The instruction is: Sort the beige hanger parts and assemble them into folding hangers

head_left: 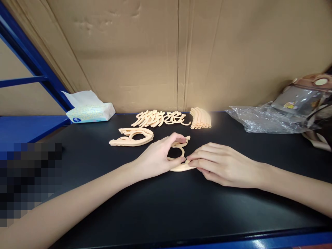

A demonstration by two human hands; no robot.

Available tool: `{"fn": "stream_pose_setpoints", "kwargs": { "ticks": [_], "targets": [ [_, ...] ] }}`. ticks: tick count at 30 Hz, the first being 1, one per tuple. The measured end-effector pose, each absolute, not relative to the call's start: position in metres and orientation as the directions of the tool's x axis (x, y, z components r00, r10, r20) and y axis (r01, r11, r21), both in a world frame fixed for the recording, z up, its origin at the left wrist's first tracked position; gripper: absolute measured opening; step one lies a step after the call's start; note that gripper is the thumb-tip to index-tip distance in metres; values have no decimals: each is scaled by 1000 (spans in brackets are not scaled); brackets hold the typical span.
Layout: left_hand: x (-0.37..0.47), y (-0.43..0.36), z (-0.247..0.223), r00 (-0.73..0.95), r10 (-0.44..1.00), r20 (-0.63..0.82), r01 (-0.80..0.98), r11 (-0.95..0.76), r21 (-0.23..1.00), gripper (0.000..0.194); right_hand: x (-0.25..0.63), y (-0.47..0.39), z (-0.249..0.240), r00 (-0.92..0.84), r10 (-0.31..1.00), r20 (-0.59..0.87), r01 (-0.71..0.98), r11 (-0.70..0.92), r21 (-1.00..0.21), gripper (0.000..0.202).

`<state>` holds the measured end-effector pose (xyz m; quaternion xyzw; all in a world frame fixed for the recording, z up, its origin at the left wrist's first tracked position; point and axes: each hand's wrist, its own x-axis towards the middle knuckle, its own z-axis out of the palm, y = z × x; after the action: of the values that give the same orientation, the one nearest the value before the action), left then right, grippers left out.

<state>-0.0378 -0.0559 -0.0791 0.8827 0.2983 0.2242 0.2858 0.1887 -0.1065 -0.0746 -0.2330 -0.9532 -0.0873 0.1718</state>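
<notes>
A beige curved plastic piece (pixel 182 167) with a round opening lies on the black table between my hands. My left hand (pixel 162 154) grips it, thumb at its lower part and fingers round its upper part. The fingertips of my right hand (pixel 221 164) are pressed together on its lower right end. Part of the piece is hidden behind my fingers. Left of it, several similar beige pieces (pixel 140 141) lie stacked. Farther back are a pile of small curved beige parts (pixel 149 118), several beige hooks (pixel 173 118) and a bundle of beige tubes (pixel 200 118).
A tissue pack (pixel 90 112) stands at the back left of the black table (pixel 155 211). Crumpled clear plastic (pixel 261 119) and a clear bottle with a brown lid (pixel 298 98) are at the right. Cardboard (pixel 135 55) rises behind, with a blue frame at the left.
</notes>
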Motion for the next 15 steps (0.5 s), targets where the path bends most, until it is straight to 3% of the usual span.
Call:
{"fn": "stream_pose_setpoints", "kwargs": {
  "ticks": [6, 11, 15],
  "targets": [
    [-38, -55, -78, 732, 636, 246, 409, -698, 588, 26, 193, -100, -76, -805, 472, 359, 525, 849, 63, 22],
    [-39, -52, -79, 722, 633, 279, 420, -721, 550, 28, 198, -91, -75, -777, 525, 347, 579, 813, 66, 23],
    [-39, -52, -80, 750, 570, 336, 414, -800, 434, 32, 202, -85, -77, -727, 582, 364, 647, 758, 79, 27]
  ]
}}
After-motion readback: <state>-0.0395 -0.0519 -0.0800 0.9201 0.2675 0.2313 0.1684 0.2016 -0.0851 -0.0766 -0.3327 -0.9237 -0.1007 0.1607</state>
